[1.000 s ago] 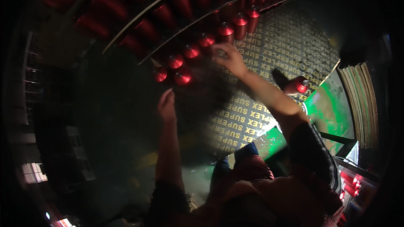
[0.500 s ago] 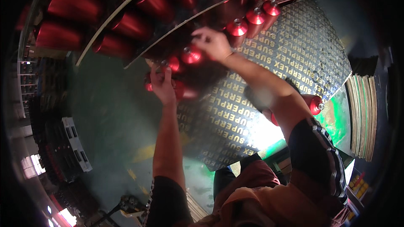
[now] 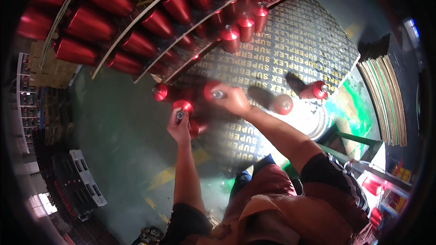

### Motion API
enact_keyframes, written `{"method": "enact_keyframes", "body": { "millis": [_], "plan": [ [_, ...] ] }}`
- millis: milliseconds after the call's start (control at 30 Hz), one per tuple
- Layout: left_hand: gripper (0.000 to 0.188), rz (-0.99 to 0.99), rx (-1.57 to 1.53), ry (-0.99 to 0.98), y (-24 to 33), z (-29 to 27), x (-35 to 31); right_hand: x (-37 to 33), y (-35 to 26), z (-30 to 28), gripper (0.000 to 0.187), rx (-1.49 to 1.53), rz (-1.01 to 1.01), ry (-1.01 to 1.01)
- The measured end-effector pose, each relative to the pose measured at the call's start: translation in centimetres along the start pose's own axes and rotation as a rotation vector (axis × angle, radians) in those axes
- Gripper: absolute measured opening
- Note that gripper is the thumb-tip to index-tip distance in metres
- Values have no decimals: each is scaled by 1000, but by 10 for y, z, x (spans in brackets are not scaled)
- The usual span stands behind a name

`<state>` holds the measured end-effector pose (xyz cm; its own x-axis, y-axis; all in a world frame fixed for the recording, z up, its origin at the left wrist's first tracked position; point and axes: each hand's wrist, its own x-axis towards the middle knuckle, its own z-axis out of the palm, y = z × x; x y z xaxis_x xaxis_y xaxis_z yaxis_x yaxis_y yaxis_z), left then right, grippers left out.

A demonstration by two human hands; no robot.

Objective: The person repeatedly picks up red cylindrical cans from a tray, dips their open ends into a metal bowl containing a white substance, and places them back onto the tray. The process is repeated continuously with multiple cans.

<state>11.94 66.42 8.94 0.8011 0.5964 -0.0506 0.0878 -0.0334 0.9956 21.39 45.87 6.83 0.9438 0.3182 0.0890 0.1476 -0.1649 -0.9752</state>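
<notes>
My left hand [image 3: 178,129] is closed at the metal neck of a red metal bottle [image 3: 183,105] with a rounded shoulder. To its right, my right hand [image 3: 236,101] grips another red bottle [image 3: 210,89] by its shoulder and neck. That bottle is slightly blurred. Close by my left hand are two more: a red bottle [image 3: 160,92] at the sheet's left corner, and a red bottle [image 3: 195,128] lying partly behind my fingers. All of this is over a dark printed panel [image 3: 254,70].
Layers of red bottles [image 3: 91,22] lie stacked between thin boards [image 3: 119,36] at the upper left. Several upright bottles [image 3: 245,26] line the stack's edge. A bottle [image 3: 315,90] and a lit bottle [image 3: 282,104] stand rightward. Stacked sheets [image 3: 386,97] rise far right.
My right hand has come from the stack's edge toward me and now grips a bottle. My left hand has shifted to a bottle neck nearer me. The whole view has also shifted.
</notes>
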Motion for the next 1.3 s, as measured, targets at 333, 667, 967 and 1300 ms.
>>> {"method": "enact_keyframes", "body": {
  "millis": [333,667,967,1300],
  "plan": [
    [19,-142,59,-531,-29,-24,-136,-204,-26,-53,37,-112,453,155],
    [38,-77,260,-537,-65,14,-170,-228,13,-94,38,-201,265,74],
    [26,47,134,-198,-50,-9,-183,-214,47,-141,27,-69,69,325],
    [44,473,993,-176,-80,-25,-234,-258,65,-165,56,-721,-118,85]
  ]
}}
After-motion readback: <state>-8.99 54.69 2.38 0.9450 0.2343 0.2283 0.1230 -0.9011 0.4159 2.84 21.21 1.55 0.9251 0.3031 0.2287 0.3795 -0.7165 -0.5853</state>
